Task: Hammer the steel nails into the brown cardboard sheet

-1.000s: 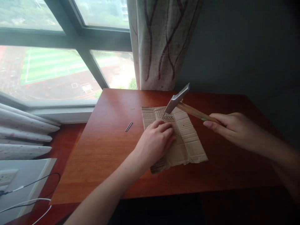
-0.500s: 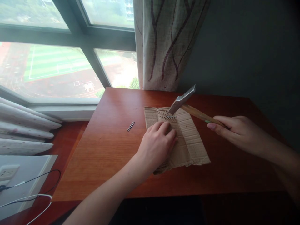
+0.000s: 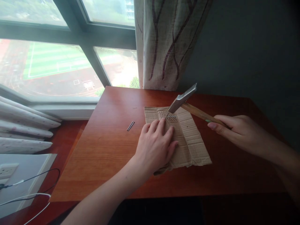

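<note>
A flat piece of brown cardboard lies on the red-brown wooden table. My left hand rests flat on its left half, fingers stretched out and pressing it down. My right hand is closed round the wooden handle of a hammer. The steel head hangs just above a patch of small nail heads and holes near the cardboard's far edge, right beyond my left fingertips.
Two loose nails lie on the table left of the cardboard. A patterned curtain hangs behind, with a window to the left. A white socket block and cables sit at lower left.
My left hand has flattened out, fingers spreading over the cardboard. The hammer head has risen slightly. The view has shifted a little.
</note>
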A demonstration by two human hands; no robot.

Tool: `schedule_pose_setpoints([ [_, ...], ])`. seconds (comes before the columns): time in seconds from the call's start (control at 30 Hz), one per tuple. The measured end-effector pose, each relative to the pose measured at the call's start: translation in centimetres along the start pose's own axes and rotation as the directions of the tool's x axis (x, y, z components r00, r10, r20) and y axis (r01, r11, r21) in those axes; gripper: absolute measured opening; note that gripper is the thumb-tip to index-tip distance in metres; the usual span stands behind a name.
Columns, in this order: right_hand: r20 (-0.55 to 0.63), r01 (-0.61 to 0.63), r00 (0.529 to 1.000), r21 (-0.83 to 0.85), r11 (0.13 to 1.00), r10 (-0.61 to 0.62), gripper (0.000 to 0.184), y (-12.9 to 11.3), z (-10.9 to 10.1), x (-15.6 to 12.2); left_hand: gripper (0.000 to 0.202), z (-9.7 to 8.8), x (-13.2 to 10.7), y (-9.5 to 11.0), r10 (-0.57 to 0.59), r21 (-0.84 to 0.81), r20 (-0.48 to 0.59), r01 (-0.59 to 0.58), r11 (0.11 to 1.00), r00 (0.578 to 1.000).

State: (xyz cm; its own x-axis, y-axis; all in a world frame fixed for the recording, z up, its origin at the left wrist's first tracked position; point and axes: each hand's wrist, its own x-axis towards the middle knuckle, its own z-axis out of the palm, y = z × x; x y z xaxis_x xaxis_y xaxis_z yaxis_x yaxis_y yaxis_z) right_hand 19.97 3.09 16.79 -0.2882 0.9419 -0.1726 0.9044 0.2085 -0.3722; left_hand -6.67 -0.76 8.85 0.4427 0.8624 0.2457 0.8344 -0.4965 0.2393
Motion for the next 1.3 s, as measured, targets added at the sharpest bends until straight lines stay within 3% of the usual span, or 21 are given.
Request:
schedule_pose_setpoints([
  [0.27, 0.023, 0.008, 1.000, -0.006, 1.000, -0.008, 0.046, 1.1, 0.4, 0.0, 0.043, -0.1, 0.0, 0.0, -0.017, -0.034, -0.023, 0.016, 0.999, 1.000],
  [0.47, -0.029, -0.022, 0.999, 0.025, 0.999, 0.023, 0.051, 0.7, 0.3, -0.3, 0.042, -0.1, 0.1, -0.4, -0.016, -0.054, -0.009, 0.015, 0.998, 1.000],
  [0.77, -0.034, 0.049, 0.998, -0.034, 0.998, -0.051, 0.053, 1.2, 1.2, 0.1, 0.041, -0.3, 0.2, -0.3, -0.026, -0.051, 0.000, 0.026, 0.998, 1.000],
  [1.3, -0.031, 0.017, 0.999, -0.050, 0.999, -0.018, 0.056, 1.0, 0.5, 0.5, 0.042, 0.0, 0.1, -0.4, -0.027, -0.053, 0.003, 0.027, 0.998, 1.000],
])
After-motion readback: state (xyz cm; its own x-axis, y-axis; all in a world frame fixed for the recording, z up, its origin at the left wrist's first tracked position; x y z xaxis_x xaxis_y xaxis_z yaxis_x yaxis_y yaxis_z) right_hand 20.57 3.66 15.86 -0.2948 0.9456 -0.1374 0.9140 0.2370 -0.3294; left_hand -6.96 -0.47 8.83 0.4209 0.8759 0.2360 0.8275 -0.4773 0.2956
